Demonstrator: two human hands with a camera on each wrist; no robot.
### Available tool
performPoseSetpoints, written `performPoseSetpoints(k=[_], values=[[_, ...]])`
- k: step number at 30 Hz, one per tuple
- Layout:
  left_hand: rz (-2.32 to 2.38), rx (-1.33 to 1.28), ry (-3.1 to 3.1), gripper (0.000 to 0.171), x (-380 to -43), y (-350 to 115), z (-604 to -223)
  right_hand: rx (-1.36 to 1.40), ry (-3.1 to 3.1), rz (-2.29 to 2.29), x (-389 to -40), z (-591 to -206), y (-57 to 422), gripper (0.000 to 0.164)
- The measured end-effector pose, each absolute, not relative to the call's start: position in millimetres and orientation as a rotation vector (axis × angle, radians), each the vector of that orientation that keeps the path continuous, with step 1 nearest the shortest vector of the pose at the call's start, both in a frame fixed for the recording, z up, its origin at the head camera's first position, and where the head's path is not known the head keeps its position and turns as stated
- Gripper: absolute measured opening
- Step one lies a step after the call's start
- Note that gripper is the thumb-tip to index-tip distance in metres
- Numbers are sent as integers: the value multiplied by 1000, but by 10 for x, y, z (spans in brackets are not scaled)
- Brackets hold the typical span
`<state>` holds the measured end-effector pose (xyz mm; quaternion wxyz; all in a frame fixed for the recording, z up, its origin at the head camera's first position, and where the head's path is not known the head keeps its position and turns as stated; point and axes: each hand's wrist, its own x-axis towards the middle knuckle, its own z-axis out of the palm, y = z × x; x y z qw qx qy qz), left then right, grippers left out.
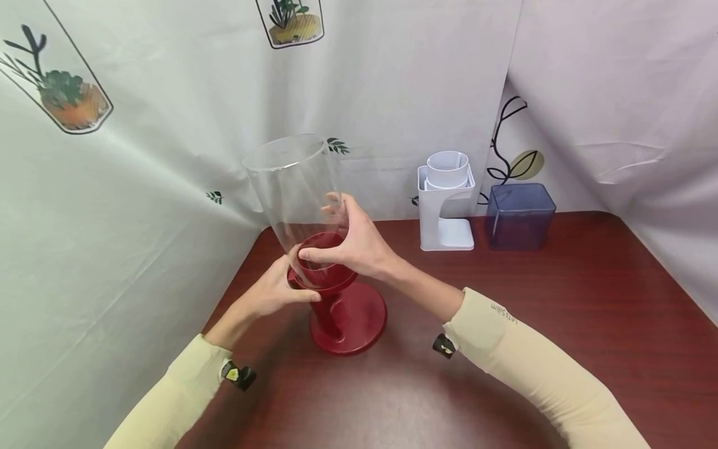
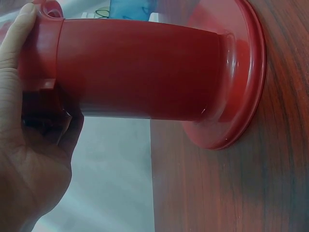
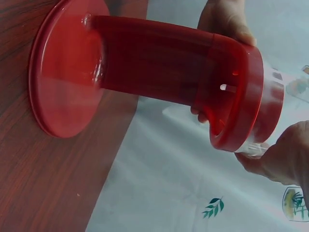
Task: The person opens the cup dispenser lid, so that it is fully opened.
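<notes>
A red stand [image 1: 364, 318] with a round base, a column and a ring-shaped top stands on the table. Into its ring goes the narrow lower end of a tall clear container [image 1: 288, 187], which leans a little to the left in the head view. My left hand [image 1: 275, 288] grips the ring from the left, its thumb across the front. Higher up, my right hand [image 1: 361, 243] holds the clear container near its lower end. In the left wrist view the column [image 2: 140, 70] of the stand fills the middle. Slots show under the ring [image 3: 246, 101] in the right wrist view.
At the back of the dark red-brown table [image 1: 589, 312] stands a white dispenser frame [image 1: 430, 218] with a round white cup [image 1: 447, 171] in its top. Right of it is a translucent blue box [image 1: 520, 218]. A printed white curtain [image 1: 381, 93] hangs behind and along the left.
</notes>
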<state>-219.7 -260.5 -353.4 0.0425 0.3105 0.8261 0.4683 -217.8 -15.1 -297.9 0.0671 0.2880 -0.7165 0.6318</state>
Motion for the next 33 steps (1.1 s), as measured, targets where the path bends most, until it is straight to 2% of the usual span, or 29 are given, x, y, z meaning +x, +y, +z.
performPoseSetpoints(k=[9, 19, 33], values=[[1459, 931, 2469, 93, -2171, -2586, -3518, 925, -2147, 1816, -2131, -3005, -146, 99], [1487, 951, 2474, 88, -2181, -2588, -3532, 822, -2084, 2044, -2234, -2931, -98, 89], [1469, 961, 2492, 89, -2180, -2586, -3529, 894, -2048, 1987, -2145, -2873, -20, 94]])
